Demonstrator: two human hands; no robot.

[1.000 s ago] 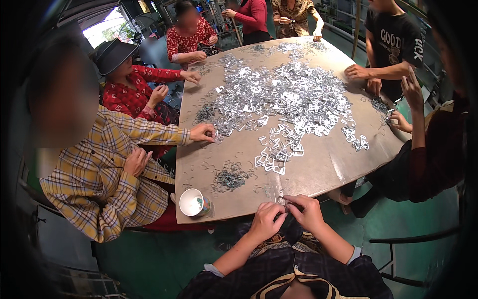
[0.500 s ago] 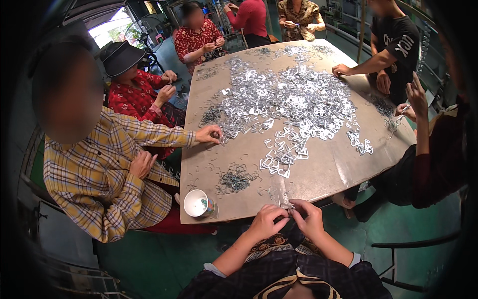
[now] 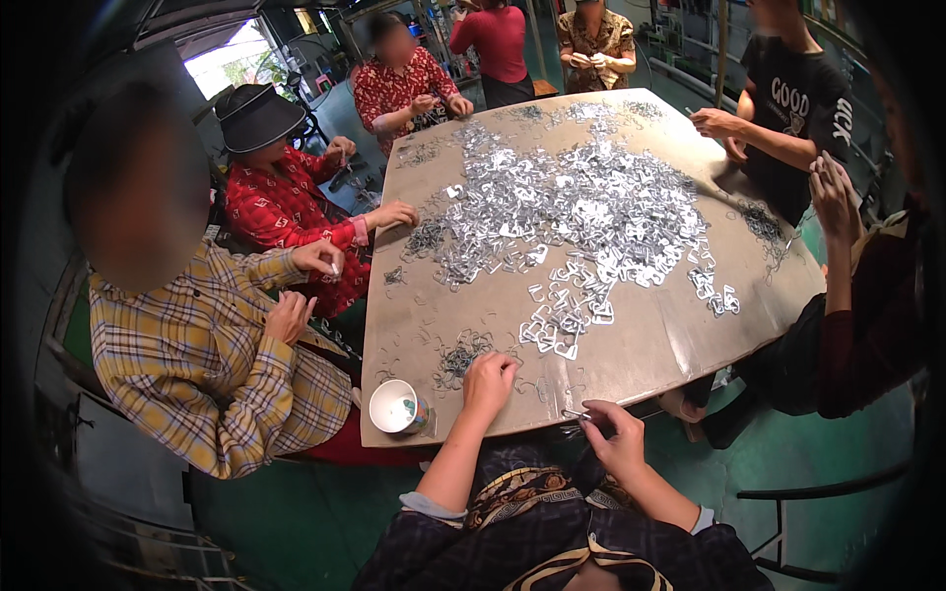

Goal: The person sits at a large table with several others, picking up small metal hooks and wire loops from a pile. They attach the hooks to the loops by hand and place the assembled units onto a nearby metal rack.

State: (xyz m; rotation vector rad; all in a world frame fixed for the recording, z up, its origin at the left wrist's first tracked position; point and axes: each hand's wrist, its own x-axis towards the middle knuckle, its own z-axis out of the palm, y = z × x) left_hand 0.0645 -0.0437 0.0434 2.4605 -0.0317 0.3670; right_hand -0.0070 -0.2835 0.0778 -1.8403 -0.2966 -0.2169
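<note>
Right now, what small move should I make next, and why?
Perhaps pinch a single piece from the small dark wire pile with your left hand: that hand is right at the pile, while your right hand holds shiny metal. I can't tell whether the left already has one.

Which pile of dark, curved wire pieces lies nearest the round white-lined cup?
The dark, curved wire pile beyond and right of the round white-lined cup; other piles lie farther.
</note>
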